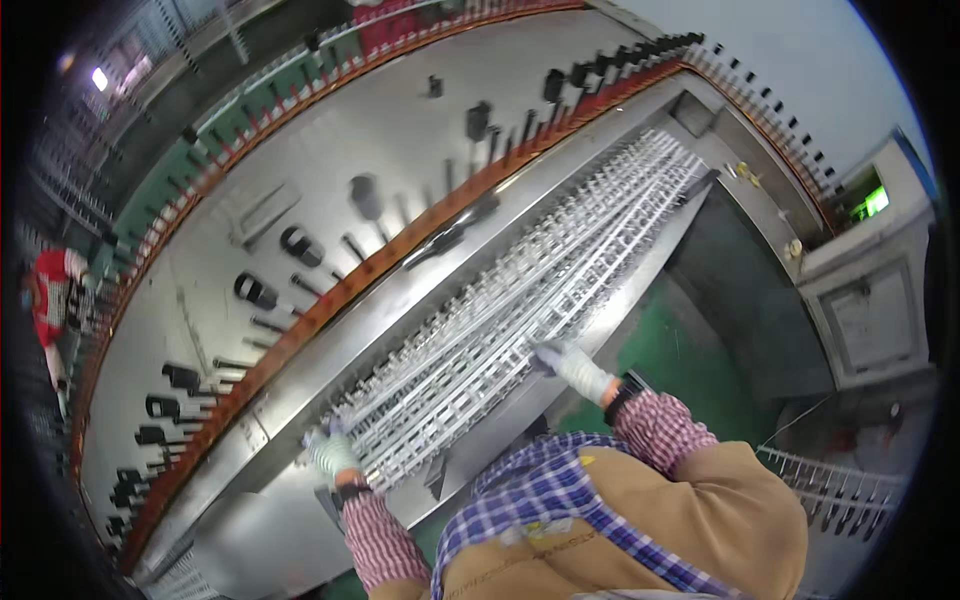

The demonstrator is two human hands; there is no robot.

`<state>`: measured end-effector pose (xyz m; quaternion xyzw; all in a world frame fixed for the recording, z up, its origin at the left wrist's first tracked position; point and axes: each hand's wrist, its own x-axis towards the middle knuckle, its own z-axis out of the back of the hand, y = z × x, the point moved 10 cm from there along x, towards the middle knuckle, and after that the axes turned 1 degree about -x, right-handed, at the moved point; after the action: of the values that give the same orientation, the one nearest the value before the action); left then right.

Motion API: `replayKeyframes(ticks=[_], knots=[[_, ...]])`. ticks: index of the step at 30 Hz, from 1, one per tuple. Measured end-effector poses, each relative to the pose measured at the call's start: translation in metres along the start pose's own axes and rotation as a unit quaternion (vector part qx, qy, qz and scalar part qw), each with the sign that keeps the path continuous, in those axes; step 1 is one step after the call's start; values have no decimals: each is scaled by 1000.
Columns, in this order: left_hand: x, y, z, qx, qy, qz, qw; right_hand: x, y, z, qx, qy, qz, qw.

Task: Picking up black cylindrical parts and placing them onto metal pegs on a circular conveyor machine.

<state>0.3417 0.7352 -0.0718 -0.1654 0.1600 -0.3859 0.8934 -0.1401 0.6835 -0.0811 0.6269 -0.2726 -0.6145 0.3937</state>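
A stack of long silver metal racks [520,300], lined with rows of small prongs, lies slantwise on the metal bench in front of me. My left hand [330,452], in a whitish glove, has its fingers curled at the near left end of the racks. On their near long side, my right hand [570,368], gloved with greyish fingertips, closes on the edge of a rack about midway along. Its fingertips are partly hidden among the bars.
Beyond the bench [260,425] runs a curved orange-brown rail [390,255] with upright dark parts. A co-worker in red [52,290] stands far left. At right are a grey cabinet [868,320] with a lit green screen [876,202] and a hanging rack of dark parts [835,495].
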Motion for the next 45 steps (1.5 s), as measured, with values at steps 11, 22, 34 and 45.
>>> replayKeyframes(ticks=[11,22,34,45], knots=[[-177,-9,133,264,-188,29,946,56,56,96,619,-51,24,784],[-282,30,118,55,-164,186,967,11,3,161,642,-49,-15,765],[-329,-79,114,81,-140,23,987,23,9,236,666,14,27,745],[-310,-128,105,-200,-203,69,956,3,17,358,460,-212,58,860]])
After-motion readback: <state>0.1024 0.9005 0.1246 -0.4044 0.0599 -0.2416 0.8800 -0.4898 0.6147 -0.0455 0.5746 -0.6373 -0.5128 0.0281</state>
